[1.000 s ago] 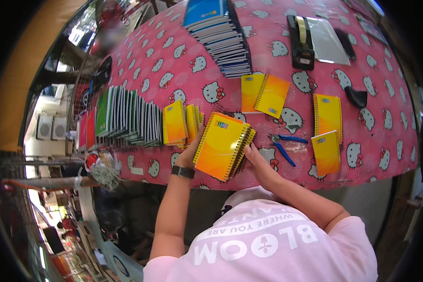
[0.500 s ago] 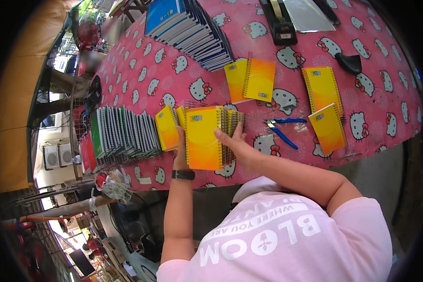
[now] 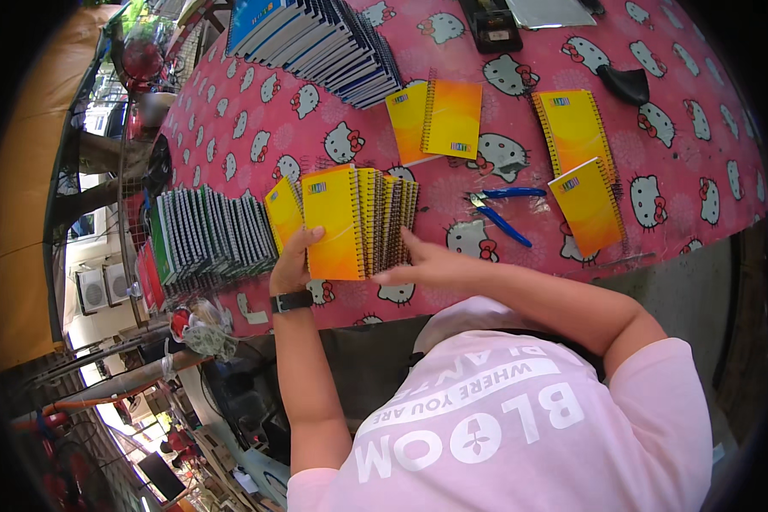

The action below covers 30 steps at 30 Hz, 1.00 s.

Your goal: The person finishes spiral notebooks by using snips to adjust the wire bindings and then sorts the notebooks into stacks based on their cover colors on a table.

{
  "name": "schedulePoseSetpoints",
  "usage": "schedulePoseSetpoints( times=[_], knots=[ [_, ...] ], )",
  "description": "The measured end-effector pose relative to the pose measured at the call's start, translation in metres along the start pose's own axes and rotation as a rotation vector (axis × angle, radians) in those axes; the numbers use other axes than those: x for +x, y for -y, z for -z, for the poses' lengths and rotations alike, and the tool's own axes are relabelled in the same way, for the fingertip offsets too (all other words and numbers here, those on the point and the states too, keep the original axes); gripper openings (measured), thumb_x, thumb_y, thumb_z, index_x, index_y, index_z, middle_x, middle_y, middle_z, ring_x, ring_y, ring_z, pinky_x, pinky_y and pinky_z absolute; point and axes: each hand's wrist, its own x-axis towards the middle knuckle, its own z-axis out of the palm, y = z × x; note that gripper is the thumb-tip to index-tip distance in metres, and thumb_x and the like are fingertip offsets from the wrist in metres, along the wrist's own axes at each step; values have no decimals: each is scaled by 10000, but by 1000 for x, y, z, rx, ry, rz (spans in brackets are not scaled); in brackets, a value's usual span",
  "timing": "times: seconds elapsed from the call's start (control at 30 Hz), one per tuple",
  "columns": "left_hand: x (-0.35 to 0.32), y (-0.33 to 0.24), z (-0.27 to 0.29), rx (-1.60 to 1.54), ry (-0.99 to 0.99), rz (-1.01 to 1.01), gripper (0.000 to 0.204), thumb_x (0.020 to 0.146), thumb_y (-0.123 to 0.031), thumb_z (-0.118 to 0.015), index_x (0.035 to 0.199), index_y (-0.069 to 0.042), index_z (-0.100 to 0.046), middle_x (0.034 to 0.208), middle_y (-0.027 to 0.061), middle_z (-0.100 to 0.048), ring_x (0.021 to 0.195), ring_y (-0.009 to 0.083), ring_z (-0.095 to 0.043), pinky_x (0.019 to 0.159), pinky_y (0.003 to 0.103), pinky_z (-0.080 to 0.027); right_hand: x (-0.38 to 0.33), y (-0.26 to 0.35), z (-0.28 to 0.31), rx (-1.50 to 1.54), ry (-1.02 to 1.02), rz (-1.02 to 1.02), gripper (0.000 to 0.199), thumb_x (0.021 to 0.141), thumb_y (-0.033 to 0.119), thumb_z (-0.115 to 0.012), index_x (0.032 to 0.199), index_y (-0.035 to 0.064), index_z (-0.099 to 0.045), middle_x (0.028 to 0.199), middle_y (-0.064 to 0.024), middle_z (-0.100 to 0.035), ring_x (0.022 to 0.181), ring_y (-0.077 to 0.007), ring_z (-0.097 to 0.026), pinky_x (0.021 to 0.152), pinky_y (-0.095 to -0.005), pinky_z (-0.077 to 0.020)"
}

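Note:
A fanned stack of yellow-orange spiral notebooks (image 3: 334, 226) sits between my hands near the table's front edge, coil bindings on the right. My left hand (image 3: 293, 260) grips the stack's lower left edge, thumb on the top cover and its other fingers hidden. At the lower right, my right hand (image 3: 431, 263) holds the coil side, thumb by the bottom edge and fingers against the coils. Another yellow notebook (image 3: 283, 203) shows just left of the stack, partly covered.
Left stands a row of green spiral notebooks (image 3: 213, 235); blue ones (image 3: 316, 51) lie fanned at the back. Blue-handled cutters (image 3: 505, 220) are right of my hands. Yellow notebooks lie in pairs behind (image 3: 452, 119) and right (image 3: 587, 209). A black object (image 3: 625, 84) lies far right.
My right thumb has come off the top cover down to the bottom edge. The stack has shifted slightly left and its coils are fanned wider. The whole view has shifted a little.

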Motion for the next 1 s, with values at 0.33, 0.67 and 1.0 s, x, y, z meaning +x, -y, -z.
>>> schedulePoseSetpoints(
  times=[0.33, 0.67, 1.0],
  knots=[
    [1, -9, -92, 1280, -482, -345, 1046, 653, -364, -746, 1389, 33, -118, 1394, 271, -233, 1301, 340, -268, 1033, 413, -285, -69, -34, 86, -1424, -646, 117, 614, 704, 274, -691, 1213, 47, -433, 1213, -129, -430, 1137, -280, -390, 917, -463, -343],
    [-1, -13, -90, 1140, -434, -333, 1032, 670, -401, -734, 1397, -4, -116, 1346, 204, -341, 1267, 314, -311, 1025, 413, -293, -44, -33, 67, -1345, -805, 347, 454, 666, 88, -590, 1108, 57, -489, 1090, -149, -477, 1092, -297, -418, 896, -440, -374],
    [37, 6, 45, -218, -193, 118, 489, 910, -485, -419, 1160, -77, -519, 1057, 74, -594, 913, 197, -581, 808, 330, -475, 25, -25, 3, -572, -372, 260, 269, 726, 67, -563, 962, -44, -495, 970, -208, -492, 970, -368, -490, 822, -439, -437]
  ],
)
